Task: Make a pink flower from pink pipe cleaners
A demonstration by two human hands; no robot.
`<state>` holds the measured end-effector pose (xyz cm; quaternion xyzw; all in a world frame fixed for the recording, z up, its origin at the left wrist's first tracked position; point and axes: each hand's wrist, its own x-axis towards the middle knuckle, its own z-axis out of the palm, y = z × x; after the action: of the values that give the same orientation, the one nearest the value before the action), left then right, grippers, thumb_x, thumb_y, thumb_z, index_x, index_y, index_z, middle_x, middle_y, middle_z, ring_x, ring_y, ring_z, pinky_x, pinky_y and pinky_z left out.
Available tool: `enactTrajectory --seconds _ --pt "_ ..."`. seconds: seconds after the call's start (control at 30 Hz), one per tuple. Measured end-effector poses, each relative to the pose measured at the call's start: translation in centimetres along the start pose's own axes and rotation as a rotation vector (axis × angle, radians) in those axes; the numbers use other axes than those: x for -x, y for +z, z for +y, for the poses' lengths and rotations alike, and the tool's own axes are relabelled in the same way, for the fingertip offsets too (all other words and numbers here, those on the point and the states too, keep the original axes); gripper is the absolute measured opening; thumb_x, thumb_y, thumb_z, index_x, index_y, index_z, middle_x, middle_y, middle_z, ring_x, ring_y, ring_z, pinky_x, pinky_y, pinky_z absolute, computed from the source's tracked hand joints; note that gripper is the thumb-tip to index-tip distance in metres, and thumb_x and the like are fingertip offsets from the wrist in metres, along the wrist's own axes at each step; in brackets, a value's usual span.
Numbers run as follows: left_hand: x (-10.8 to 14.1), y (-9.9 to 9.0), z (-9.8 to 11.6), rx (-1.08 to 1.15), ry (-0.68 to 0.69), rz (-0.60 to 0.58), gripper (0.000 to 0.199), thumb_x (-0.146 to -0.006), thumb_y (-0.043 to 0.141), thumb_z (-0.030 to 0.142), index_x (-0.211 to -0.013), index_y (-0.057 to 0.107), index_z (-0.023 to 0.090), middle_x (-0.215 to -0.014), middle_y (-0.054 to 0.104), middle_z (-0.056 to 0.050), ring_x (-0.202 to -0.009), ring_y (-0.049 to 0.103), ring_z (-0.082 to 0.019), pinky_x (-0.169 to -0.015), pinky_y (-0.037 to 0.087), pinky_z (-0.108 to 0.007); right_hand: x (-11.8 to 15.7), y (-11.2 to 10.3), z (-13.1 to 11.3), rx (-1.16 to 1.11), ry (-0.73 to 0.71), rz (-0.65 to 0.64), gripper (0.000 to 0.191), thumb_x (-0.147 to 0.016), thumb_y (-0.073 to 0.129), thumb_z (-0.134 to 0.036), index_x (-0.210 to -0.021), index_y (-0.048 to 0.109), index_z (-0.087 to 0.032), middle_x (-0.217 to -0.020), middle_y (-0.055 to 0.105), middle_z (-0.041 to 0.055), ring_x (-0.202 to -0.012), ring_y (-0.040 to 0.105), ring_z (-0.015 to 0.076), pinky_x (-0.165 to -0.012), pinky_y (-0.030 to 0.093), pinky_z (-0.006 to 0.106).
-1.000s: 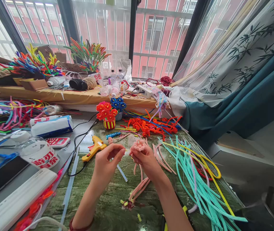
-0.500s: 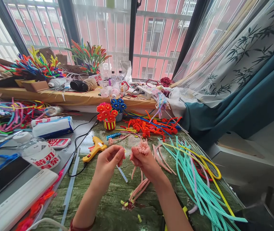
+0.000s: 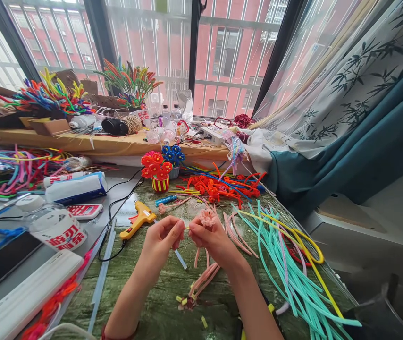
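Observation:
Over the middle of the table, my left hand (image 3: 165, 237) is closed in a pinch on a small yellow piece (image 3: 187, 227), likely pipe cleaner, mostly hidden by fingers. Its tip reaches the fingertips of my right hand (image 3: 210, 237). That hand is closed around a pink pipe-cleaner flower (image 3: 207, 217), whose ruffled head shows above the thumb. Beneath it hang pink stems (image 3: 206, 276), near a small cluster of yellow-tipped pieces (image 3: 187, 301) lying on the table. Left of my hands lies a yellow glue gun (image 3: 138, 220) with a glue stick in its back.
Turquoise pipe cleaners (image 3: 282, 264) spread on the right. Behind are red pipe-cleaner pieces (image 3: 215, 186) and a pot of red flowers (image 3: 157, 167). To the left are a plastic bottle (image 3: 54, 224), a phone (image 3: 5, 264), a white power strip (image 3: 28, 295) and the glue gun's black cable (image 3: 111, 222).
My hands have come closer together, and the yellow piece now bridges their fingertips. The pink flower has tilted so that its face shows more.

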<state>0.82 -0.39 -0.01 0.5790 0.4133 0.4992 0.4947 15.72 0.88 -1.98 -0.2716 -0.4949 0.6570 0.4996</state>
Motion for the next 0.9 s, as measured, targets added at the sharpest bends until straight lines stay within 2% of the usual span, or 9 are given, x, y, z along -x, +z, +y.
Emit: enactTrajectory --seconds 0.13,0.23,0.37,0.53,0.67,0.9 --pt "0.32 -0.09 0.31 0.018 0.051 0.043 0.022 -0.085 0.062 0.037 -0.081 0.062 0.015 -0.063 0.054 0.004 -0.053 0.043 -0.007 -0.051 0.035 -0.018 0.25 -0.03 -0.17 -0.067 0.019 -0.019 0.032 -0.078 0.070 -0.045 -0.070 0.061 -0.015 -0.052 0.035 -0.0076 -0.048 0.025 0.0065 -0.047 0.015 0.025" --pt "0.37 -0.11 0.36 0.021 0.036 0.010 0.021 -0.080 0.068 0.035 -0.089 0.064 0.016 -0.065 0.054 0.003 -0.056 0.045 -0.008 -0.049 0.035 -0.018 0.32 0.07 -0.36 -0.097 0.017 -0.035 0.032 -0.079 0.069 -0.045 -0.070 0.059 -0.015 -0.051 0.035 -0.0078 -0.048 0.024 0.0064 -0.047 0.015 0.025" --pt "0.15 -0.22 -0.13 -0.005 0.051 -0.032 0.022 -0.078 0.071 0.035 -0.087 0.064 0.016 -0.067 0.057 0.001 -0.059 0.049 -0.010 -0.049 0.036 -0.018 0.32 0.20 -0.46 -0.091 0.034 -0.030 0.034 -0.078 0.070 -0.045 -0.068 0.056 -0.015 -0.053 0.037 -0.0073 -0.049 0.025 0.0063 -0.047 0.014 0.025" --pt "0.11 -0.35 -0.56 -0.036 0.083 -0.017 0.020 -0.078 0.070 0.035 -0.082 0.063 0.016 -0.066 0.058 0.002 -0.058 0.050 -0.010 -0.050 0.037 -0.018 0.26 0.20 -0.18 -0.103 0.060 -0.060 0.036 -0.079 0.069 -0.046 -0.067 0.057 -0.014 -0.055 0.040 -0.0062 -0.049 0.027 0.0062 -0.047 0.014 0.025" --pt "0.20 -0.22 -0.17 -0.070 0.102 0.014 0.018 -0.079 0.069 0.033 -0.080 0.063 0.016 -0.066 0.058 0.002 -0.058 0.050 -0.009 -0.050 0.038 -0.018 0.13 0.22 -0.05 -0.112 0.043 -0.022 0.034 -0.079 0.069 -0.045 -0.070 0.056 -0.015 -0.054 0.038 -0.0075 -0.049 0.025 0.0061 -0.047 0.014 0.025" --pt "0.06 -0.26 -0.26 -0.148 0.191 0.054 0.015 -0.080 0.068 0.031 -0.081 0.064 0.017 -0.071 0.060 0.002 -0.060 0.053 -0.010 -0.055 0.042 -0.019 -0.06 0.54 -0.43 -0.110 0.020 -0.043 0.027 -0.080 0.069 -0.039 -0.074 0.056 -0.016 -0.053 0.033 -0.0089 -0.049 0.022 0.0063 -0.047 0.013 0.025"
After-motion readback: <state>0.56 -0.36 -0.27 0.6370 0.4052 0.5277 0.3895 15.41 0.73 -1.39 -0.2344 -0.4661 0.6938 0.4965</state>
